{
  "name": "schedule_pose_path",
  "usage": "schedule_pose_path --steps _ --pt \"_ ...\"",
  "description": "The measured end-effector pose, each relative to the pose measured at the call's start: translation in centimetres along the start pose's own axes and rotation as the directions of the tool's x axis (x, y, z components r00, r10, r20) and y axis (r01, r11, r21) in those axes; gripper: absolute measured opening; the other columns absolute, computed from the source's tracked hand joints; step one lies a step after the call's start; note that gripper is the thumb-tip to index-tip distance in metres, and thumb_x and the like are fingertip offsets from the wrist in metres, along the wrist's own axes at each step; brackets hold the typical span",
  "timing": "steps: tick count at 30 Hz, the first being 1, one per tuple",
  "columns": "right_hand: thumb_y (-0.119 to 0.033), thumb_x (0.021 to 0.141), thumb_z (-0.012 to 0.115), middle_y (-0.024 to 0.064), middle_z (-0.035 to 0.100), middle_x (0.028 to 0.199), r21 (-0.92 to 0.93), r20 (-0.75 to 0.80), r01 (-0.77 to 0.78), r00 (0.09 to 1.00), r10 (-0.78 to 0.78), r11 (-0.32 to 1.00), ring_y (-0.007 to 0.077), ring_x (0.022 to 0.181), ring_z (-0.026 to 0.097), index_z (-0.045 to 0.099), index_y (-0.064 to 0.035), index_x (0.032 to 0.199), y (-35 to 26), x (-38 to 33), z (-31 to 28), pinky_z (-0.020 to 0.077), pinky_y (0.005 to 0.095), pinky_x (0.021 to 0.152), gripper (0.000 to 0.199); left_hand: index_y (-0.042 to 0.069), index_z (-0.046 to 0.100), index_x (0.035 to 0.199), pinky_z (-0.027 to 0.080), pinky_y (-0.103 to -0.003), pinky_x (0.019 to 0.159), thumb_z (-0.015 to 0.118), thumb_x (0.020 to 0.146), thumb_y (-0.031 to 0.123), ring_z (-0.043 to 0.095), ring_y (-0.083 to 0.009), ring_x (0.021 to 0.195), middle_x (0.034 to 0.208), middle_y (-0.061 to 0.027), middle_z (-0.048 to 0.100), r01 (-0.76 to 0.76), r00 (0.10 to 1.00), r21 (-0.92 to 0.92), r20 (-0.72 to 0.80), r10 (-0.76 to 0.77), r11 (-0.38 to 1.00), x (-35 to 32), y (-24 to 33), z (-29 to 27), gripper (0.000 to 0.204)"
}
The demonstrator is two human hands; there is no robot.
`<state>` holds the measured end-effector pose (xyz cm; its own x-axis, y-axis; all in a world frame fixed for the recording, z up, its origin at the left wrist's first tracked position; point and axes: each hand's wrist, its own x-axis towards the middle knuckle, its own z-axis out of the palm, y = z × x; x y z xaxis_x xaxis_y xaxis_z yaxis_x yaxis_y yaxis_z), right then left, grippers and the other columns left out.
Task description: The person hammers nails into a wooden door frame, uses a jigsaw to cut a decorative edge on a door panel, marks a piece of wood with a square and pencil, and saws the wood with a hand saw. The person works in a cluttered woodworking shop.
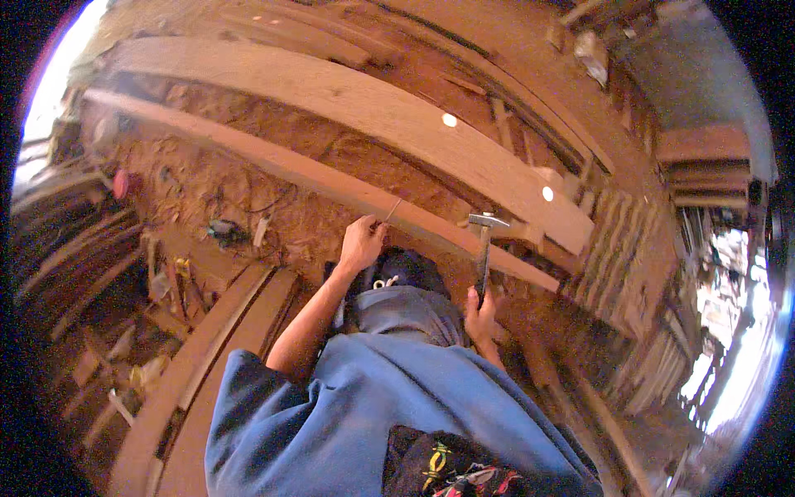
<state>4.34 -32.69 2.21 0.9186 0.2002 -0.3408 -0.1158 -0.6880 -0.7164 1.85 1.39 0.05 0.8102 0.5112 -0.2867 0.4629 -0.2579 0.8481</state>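
A long narrow wooden beam (290, 171) runs in front of me from far left to near right. My left hand (362, 243) is at its near edge, fingers pinched on a thin nail (395, 207) that slants up over the beam. My right hand (480, 316) grips the lower handle of a hammer (484, 253). The hammer stands roughly upright in the picture, its metal head near the beam's right part and apart from the nail. Whether the nail's point is in the wood is too small to tell.
Beyond the beam lies a wide pale board (348, 93) with two bright light spots. Shavings cover the brown ground (190, 195), where a dark power tool (225, 232) lies. Planks (207, 389) extend at lower left; stacked timber (617, 248) stands at right.
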Motion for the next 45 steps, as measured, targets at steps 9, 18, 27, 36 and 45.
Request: schedule_pose_path --steps 9,18,27,36,45 --pt "-0.025 0.105 0.056 -0.0059 0.046 0.065 0.449 -0.122 -0.295 0.915 0.384 0.844 0.004 0.053 0.042 0.054 -0.0118 0.097 3.4 -7.4 1.2 0.0313 0.0231 0.045 0.015 0.011 0.076 0.104 0.056 -0.049 0.08 0.067 0.091 0.029 0.069 -0.0396 0.091 0.096 -0.0176 0.073 -0.061 0.915 0.238 0.402 -0.041 0.969 -2.2 3.4 5.3 0.023" --pt "-0.027 0.105 0.056 -0.0065 0.045 0.064 0.228 -0.208 -0.084 0.969 0.133 0.97 0.0044 0.051 0.04 0.054 -0.0116 0.102 6.9 -6.1 -2.5 0.0296 0.0236 0.044 0.016 0.008 0.073 0.099 0.056 -0.051 0.078 0.063 0.093 0.026 0.069 -0.0408 0.088 0.092 -0.0187 0.073 -0.209 0.918 0.237 0.383 0.106 0.949 -3.8 3.6 11.6 0.021" --pt "-0.042 0.102 0.054 0.0209 0.068 0.114 -0.004 0.119 -0.172 0.978 0.171 0.985 0.0366 0.104 0.064 0.059 0.0011 0.125 11.2 -1.3 -9.2 0.0481 0.0446 0.095 0.049 0.005 0.068 0.104 0.055 -0.051 0.076 0.059 0.094 0.02 0.068 -0.0412 0.089 0.098 -0.0184 0.071 -0.183 0.982 0.32 0.097 0.159 0.93 -7.6 5.4 16.2 0.02" --pt "-0.043 0.102 0.053 0.0233 0.067 0.118 0.033 0.258 0.096 0.961 -0.101 0.995 0.0395 0.111 0.063 0.058 0.0015 0.127 10.4 2.2 -13.8 0.0473 0.0447 0.099 0.052 0.003 0.068 0.098 0.05 -0.056 0.079 0.058 0.096 0.027 0.064 -0.0472 0.09 0.093 -0.0253 0.069 -0.044 0.992 0.275 -0.1 0.074 0.96 -9.2 6.1 18.9 0.027" --pt "-0.04 0.103 0.054 0.0065 0.063 0.081 0.078 0.242 0.249 0.935 -0.26 0.965 0.0188 0.072 0.06 0.059 -0.0017 0.12 10.3 3.8 -13.2 0.0499 0.0362 0.07 0.042 -0.002 0.069 0.097 0.051 -0.054 0.079 0.058 0.096 0.021 0.064 -0.0483 0.089 0.09 -0.0278 0.068 0.011 0.986 0.206 -0.166 0.023 0.979 -9.8 6.0 19.3 0.025"
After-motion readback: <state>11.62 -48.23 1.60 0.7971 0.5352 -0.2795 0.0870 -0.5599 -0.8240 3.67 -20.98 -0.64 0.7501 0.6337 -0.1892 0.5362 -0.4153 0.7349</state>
